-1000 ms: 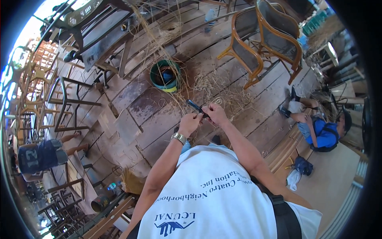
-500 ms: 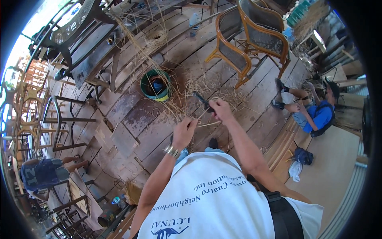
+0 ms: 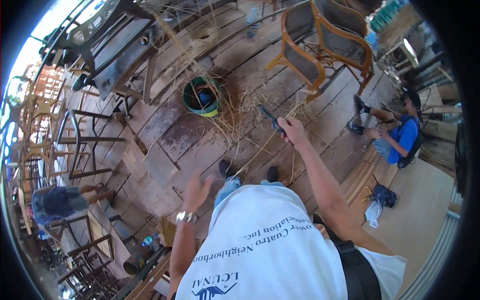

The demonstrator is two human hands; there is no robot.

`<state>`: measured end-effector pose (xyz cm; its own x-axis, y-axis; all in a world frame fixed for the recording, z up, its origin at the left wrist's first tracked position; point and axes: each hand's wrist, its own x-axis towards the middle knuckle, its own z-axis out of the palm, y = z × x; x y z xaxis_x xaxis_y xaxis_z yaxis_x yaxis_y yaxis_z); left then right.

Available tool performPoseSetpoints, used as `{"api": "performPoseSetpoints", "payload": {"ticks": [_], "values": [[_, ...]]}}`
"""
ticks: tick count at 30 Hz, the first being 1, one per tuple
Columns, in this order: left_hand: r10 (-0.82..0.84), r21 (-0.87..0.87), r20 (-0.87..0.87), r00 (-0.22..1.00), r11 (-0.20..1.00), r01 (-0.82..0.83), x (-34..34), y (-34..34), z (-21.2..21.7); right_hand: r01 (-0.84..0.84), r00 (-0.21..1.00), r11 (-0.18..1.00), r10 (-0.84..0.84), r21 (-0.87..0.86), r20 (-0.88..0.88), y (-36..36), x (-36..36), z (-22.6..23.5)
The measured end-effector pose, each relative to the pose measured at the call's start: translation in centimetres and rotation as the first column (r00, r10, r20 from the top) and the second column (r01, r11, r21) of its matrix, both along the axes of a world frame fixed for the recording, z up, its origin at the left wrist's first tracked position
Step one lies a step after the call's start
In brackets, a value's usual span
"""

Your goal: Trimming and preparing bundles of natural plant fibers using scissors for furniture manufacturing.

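Dark-handled tool [image 3: 270, 119] among pale straw strands [image 3: 250, 102]

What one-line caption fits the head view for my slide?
Right hand grips a dark-handled tool and a straw strand above a wooden floor; left hand open, empty.

Showing: two orange-framed wooden chairs with dark woven seats [image 3: 320, 47]; one round green plastic bucket [image 3: 201, 97]; one dark-handled tool [image 3: 271, 119]; two bare hands [image 3: 292, 131]; one silver metal wristwatch [image 3: 185, 217].
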<state>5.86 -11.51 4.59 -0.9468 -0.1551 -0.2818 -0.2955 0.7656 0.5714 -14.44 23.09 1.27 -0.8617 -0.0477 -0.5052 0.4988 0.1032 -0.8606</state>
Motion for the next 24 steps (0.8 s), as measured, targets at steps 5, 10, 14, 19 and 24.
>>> {"api": "performPoseSetpoints", "payload": {"ticks": [5, 10, 14, 19, 24], "values": [[-0.010, 0.681, 0.269, 0.963, 0.709, -0.183, -8.8, 10.4, -2.2, -0.157, 0.988, 0.987, 0.157, -0.020, 0.001, -6.2, 3.3, -3.3], [0.104, 0.313, -0.188, 0.977, 0.949, -0.041, -8.6, 11.8, -6.5, -0.197, 0.980, 0.979, 0.196, -0.059, -0.019, -8.5, 5.2, -3.3], [0.087, 0.356, 0.001, 0.996, 0.931, -0.081, -5.5, 9.0, 0.6, -0.016, 1.000, 0.999, 0.016, 0.034, 0.007, -4.4, 2.9, -0.3], [0.030, 0.420, 0.195, 0.980, 0.901, -0.112, 8.2, -2.8, 7.4, 0.091, 0.994, 0.995, -0.088, 0.031, -0.065, 11.8, -5.8, 1.8], [0.061, 0.044, 0.290, 0.955, 0.996, -0.077, 9.1, -4.1, 2.1, 0.110, 0.993, 0.991, -0.106, 0.080, -0.055, 4.7, -4.0, -0.8]]}}
